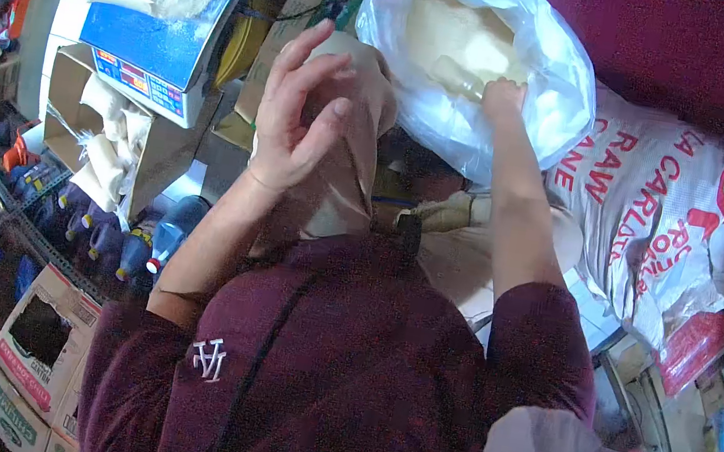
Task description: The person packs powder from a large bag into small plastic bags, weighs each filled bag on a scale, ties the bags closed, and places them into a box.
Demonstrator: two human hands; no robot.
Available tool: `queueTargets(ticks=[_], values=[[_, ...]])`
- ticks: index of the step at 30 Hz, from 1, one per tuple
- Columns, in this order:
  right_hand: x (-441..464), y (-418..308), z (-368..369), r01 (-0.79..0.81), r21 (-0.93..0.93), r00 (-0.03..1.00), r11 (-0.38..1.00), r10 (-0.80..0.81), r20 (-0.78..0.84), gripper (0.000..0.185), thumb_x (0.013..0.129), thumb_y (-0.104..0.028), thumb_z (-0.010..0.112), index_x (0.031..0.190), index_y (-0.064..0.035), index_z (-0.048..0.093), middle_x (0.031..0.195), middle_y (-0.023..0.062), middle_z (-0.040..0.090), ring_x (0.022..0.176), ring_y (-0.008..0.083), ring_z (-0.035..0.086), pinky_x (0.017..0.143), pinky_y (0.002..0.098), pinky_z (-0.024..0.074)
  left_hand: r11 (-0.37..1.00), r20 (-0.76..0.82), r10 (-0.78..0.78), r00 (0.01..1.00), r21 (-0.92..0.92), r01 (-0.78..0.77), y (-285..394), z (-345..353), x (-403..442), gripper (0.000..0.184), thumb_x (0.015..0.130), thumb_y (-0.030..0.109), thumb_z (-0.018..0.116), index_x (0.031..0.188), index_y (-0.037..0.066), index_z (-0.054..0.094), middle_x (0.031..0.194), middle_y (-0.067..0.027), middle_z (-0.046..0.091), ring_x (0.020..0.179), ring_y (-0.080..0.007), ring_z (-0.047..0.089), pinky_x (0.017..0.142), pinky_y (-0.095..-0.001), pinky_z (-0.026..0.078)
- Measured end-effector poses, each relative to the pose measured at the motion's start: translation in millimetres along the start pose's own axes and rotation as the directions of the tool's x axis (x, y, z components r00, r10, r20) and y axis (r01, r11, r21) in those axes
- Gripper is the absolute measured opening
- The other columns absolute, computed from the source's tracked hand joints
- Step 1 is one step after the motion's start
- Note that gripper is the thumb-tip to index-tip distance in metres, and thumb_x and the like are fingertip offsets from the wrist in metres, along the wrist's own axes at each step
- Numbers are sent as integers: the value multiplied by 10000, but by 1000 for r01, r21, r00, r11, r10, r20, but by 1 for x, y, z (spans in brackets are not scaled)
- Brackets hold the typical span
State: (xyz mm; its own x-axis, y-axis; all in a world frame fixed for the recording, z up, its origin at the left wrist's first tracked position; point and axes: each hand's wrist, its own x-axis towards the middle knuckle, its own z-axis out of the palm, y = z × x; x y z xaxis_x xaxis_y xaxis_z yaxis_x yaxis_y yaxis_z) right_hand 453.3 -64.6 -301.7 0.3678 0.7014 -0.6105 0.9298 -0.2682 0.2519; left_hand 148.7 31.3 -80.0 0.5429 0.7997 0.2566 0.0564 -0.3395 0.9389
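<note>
One scoop, seemingly gripped by the right hand, sat in the bag | left hand empty, fingers spread | scooping, apparently; lifting called for steadiness

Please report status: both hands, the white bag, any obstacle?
Left hand raised, open, empty. Right hand grips pale scoop-like tool inside white bag. Bag open, pale contents showing; nothing seen blocking its mouth.
</note>
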Motion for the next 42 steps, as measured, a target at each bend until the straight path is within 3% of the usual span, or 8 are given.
queueTargets(ticks=[7, 12, 16, 19, 27, 35, 37, 42], values=[[11, -8, -4, -3, 63, 980, 998, -10, 201, 274, 876, -171, 465, 1079, -151, 648, 1139, 72, 614, 1100, 207, 575, 1022, 505, 285, 978, 69, 49, 996, 198, -61, -1, -4, 5, 354, 822, 159, 612, 1140, 10, 572, 1317, -220, 455, 1214, -377, 440, 1026, -460, 324], [2, 2, -11, 7, 61, 962, 998, 10, -272, 285, 838, -195, 514, 1091, -125, 626, 1087, 72, 613, 998, 265, 604, 964, 484, 332, 983, 48, 49, 998, 175, -57, -2, -5, 5, 339, 806, 142, 612, 1118, 11, 586, 1311, -216, 465, 1212, -378, 442, 1023, -462, 327], [-12, 8, -46, 48, 193, 938, 980, 22, -346, 291, 811, -212, 542, 1078, -110, 594, 1062, 99, 621, 962, 289, 618, 909, 448, 401, 983, 40, 69, 997, 165, -75, -1, -4, 4, 333, 798, 127, 614, 1110, 13, 592, 1311, -215, 470, 1207, -369, 450, 1017, -454, 337], [-41, 10, -89, 44, 248, 980, 968, 6, -198, 392, 714, -271, 675, 1044, -84, 577, 975, 171, 638, 983, 289, 614, 877, 451, 440, 984, 30, 88, 996, 150, -91, -1, -3, 4, 331, 792, 110, 614, 1108, 16, 592, 1311, -215, 472, 1200, -355, 463, 1007, -431, 355], [-84, 44, -111, 33, 120, 995, 992, -43, 88, 652, 769, -625, 530, 1082, -60, 621, 1048, 195, 643, 983, 312, 626, 825, 434, 473, 962, 17, 204, 979, 184, -204, 9, -8, 3, 351, 773, 75, 581, 1121, 33, 592, 1282, -214, 475, 1104, -334, 530, 938, -377, 420], [-115, 21, -196, 354, 611, 839, 708, 47, -541, 561, 737, -398, 730, 1127, -40, 546, 951, 180, 646, 898, 318, 633, 766, 403, 477, 975, -96, 198, 975, -81, -206, -16, 22, -1, 302, 784, 66, 569, 1083, 44, 607, 1171, -166, 553, 959, -288, 595, 841, -376, 476], [-127, -13, -238, 451, 600, 818, 661, -39, -573, 609, 737, -429, 720, 1181, -59, 528, 956, 182, 644, 893, 305, 634, 769, 391, 479, 989, 195, 133, 972, -94, -117, -24, 30, -2, 198, 798, 95, 554, 980, 55, 620, 1005, -109, 612, 958, -261, 599, 859, -402, 461], [-107, -69, -273, 483, 608, 871, 631, -272, -410, 727, 744, -497, 687, 1313, -111, 450, 1011, 206, 639, 921, 309, 632, 800, 382, 478, 936, 271, 272, 923, 148, -320, -11, 49, -4, 159, 763, 175, 565, 880, 84, 625, 848, -78, 603, 813, -268, 605, 750, -422, 475]])
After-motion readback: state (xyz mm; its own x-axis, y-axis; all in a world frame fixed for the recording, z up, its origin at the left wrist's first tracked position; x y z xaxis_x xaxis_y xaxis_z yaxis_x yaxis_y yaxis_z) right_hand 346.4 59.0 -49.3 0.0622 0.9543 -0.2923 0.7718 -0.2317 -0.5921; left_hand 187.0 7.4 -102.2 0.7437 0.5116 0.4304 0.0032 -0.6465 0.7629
